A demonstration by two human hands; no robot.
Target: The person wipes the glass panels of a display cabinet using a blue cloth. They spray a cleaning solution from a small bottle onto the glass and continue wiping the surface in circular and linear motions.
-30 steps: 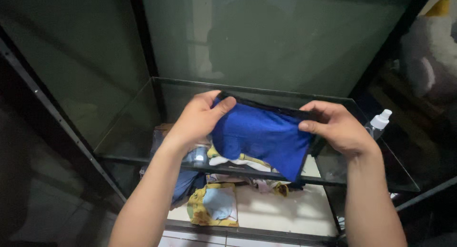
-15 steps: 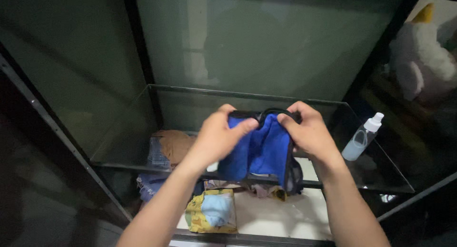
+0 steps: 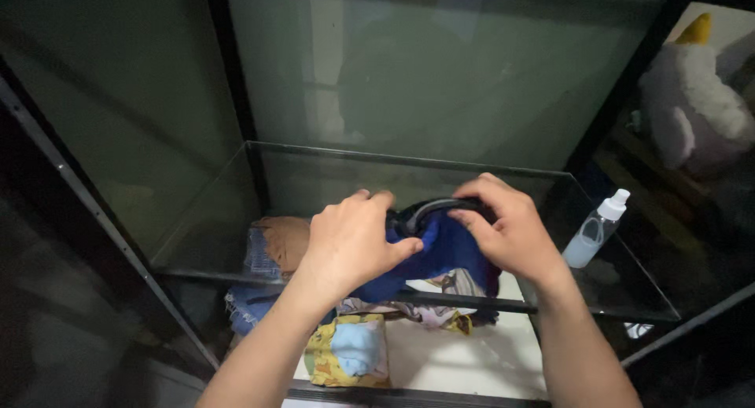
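Nearest the camera, under the glass shelf [image 3: 236, 243], lie loose clothes: a yellow piece [image 3: 346, 353] with a pale blue patch, and further left a frayed denim piece [image 3: 248, 306] and a brown one [image 3: 283, 239]. Above them both forearms reach in over the shelf's front edge. The left hand [image 3: 350, 243] is curled down over the near left side of a blue cloth [image 3: 444, 247], fingers closed on it with the thumb pointing right. The right hand [image 3: 503, 231] is bent over the cloth's right and far side, fingers hooked on its black band [image 3: 432, 209], so both hands grip the same bunched piece. The cloth sits between the two hands, gathered small, its longer run going left to right from one hand to the other, the band arching along its far top edge. Neither hand is clearly nearer; each is touching it. Off to the right a spray bottle [image 3: 594, 235] stands on the shelf, apart from the hands. Beyond, a plush toy [image 3: 696, 101] sits at the upper right.
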